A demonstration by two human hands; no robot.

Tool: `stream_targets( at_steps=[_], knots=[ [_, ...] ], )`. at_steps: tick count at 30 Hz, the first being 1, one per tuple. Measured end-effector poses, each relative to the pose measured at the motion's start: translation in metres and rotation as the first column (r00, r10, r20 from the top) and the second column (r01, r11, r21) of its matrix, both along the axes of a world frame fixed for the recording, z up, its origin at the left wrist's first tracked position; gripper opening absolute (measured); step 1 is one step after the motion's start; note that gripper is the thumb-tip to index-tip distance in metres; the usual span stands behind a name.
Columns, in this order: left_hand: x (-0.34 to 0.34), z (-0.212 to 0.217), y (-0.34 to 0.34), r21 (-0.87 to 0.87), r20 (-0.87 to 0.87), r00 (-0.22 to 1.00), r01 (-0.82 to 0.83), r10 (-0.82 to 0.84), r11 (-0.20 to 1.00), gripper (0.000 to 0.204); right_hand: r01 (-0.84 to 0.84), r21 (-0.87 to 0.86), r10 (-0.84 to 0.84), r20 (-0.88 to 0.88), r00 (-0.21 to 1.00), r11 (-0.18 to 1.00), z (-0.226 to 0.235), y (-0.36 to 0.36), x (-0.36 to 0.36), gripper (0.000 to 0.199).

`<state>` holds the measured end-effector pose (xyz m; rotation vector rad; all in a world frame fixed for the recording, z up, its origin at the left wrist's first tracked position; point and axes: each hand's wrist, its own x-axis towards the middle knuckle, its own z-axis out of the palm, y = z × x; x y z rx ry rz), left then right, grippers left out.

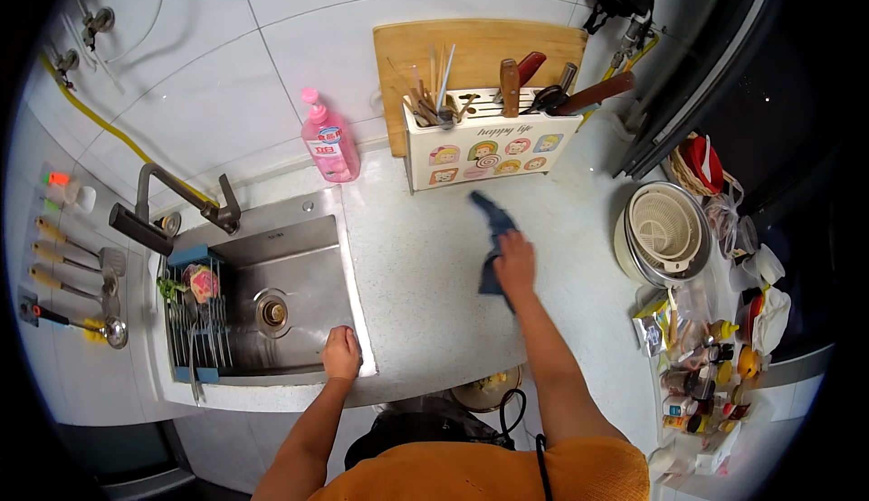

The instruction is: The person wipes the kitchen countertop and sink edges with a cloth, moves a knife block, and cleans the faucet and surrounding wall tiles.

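My right hand [515, 261] presses a dark blue cloth [493, 218] flat on the speckled white counter [425, 284], in front of a white utensil holder [489, 150] full of knives and chopsticks. My left hand [341, 353] rests on the front right rim of the steel sink [294, 270], fingers curled over the edge and holding nothing loose. The sink basin looks bare apart from its drain [273, 312].
A pink soap bottle [329, 142] stands behind the sink, near a grey tap [172, 198]. A wooden cutting board [480, 53] leans on the tiled wall. A rack [193, 315] spans the sink's left side. Stacked bowls and a colander [665, 234] and several jars [706, 365] crowd the right.
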<state>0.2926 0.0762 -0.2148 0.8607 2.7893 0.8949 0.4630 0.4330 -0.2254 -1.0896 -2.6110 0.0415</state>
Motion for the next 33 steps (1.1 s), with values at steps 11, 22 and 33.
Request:
stream_targets(
  at_steps=[11,22,33],
  knots=[
    [0.001,-0.001,0.004,0.012,0.03,0.999,-0.013,0.012,1.0,0.019,0.357,0.017,-0.351,-0.145,0.925,0.934,-0.007,0.038,0.072,0.047],
    [-0.002,-0.004,0.002,-0.06,0.048,0.998,0.052,-0.049,0.997,0.021,-0.452,-0.323,0.387,-0.247,0.888,0.831,0.026,-0.131,0.051,0.049],
    [-0.001,-0.005,0.003,-0.052,-0.013,1.0,0.017,-0.018,0.999,0.02,-0.454,-0.711,-0.389,-0.686,0.614,0.537,0.112,0.011,-0.003,0.024]
  ],
)
